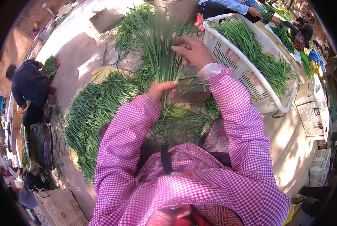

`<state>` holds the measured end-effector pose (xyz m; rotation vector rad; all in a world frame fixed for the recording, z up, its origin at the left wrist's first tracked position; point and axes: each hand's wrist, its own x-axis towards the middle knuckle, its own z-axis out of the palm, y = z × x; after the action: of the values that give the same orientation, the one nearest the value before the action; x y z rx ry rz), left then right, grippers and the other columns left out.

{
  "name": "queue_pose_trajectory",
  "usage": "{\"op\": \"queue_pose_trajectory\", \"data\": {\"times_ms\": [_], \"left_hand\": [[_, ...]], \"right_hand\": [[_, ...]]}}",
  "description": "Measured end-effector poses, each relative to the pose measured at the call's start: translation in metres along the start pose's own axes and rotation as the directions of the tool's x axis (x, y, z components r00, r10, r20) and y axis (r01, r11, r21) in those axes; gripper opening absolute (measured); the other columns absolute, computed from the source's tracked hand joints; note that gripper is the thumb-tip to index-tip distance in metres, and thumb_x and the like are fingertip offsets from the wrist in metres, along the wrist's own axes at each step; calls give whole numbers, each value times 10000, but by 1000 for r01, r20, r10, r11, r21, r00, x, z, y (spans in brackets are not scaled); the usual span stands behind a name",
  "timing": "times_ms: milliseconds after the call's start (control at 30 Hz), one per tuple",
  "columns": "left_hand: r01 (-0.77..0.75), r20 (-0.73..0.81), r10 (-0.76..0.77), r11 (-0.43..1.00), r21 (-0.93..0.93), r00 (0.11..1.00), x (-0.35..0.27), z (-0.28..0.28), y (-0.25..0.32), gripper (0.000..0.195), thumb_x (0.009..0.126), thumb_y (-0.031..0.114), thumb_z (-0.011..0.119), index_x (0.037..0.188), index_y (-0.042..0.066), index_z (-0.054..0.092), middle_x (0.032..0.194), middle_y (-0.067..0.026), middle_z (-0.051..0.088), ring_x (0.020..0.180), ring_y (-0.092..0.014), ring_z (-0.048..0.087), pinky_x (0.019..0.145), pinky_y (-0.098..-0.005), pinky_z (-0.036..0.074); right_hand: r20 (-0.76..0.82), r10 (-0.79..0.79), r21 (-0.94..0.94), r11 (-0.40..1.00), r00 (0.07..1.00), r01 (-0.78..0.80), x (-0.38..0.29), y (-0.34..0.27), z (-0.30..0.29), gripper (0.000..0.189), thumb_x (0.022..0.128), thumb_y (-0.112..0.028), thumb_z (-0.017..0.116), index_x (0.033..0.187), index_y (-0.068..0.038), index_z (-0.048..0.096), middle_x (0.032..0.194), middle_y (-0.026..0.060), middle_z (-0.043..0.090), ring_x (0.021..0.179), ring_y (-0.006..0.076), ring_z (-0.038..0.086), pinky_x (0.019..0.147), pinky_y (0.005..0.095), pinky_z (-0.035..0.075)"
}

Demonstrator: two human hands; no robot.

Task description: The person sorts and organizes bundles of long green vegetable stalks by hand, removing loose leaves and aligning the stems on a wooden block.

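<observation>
My left hand (162, 91) is closed around the lower stems of an upright bunch of long green leaves, likely garlic chives (164, 56). The leaf tips fan out above it. On the bunch's right side is my right hand (192, 50), its fingers bent and thumb near the forefinger; whether it pinches a leaf cannot be told. Below the bunch lies a small dark board or block (192, 96) with loose cut leaves on it. A large heap of the same greens (100, 113) lies to the left.
A white slotted plastic crate (249, 82) holding greens stands at the right. Loose leaves (179, 124) litter the ground before me. A cardboard box (103, 19) lies at the top. One person (31, 84) bends at the left; another person's hands (254, 12) hold greens at the top right.
</observation>
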<state>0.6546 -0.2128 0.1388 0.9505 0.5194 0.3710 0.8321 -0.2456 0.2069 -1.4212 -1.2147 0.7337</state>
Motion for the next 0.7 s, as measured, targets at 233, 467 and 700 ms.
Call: {"op": "queue_pose_trajectory", "data": {"times_ms": [233,467,700], "left_hand": [[-40,133,63,985,-169,989,3,-8,1,232,820,232,631,742,54,505,590,-23,458,527,-129,451,524,-281,397],[-179,-43,185,823,-539,982,10,-26,8,186,862,214,598,905,59,504,762,-42,513,629,-144,500,560,-292,450],[-337,-400,113,764,-550,909,19,-54,10,123,807,104,637,830,27,543,678,-54,560,590,-172,567,542,-318,526]], "right_hand": [[-105,-90,74,992,990,98,3,8,1,184,829,-173,631,876,3,604,590,-2,535,442,55,487,419,209,389],[-131,-100,386,911,986,143,-1,-1,-7,106,830,-115,619,839,-13,592,599,-7,530,467,52,472,453,203,416],[-276,-179,589,745,945,313,2,-14,-27,103,812,-105,646,822,-22,586,589,3,521,445,82,488,475,247,470]]}}
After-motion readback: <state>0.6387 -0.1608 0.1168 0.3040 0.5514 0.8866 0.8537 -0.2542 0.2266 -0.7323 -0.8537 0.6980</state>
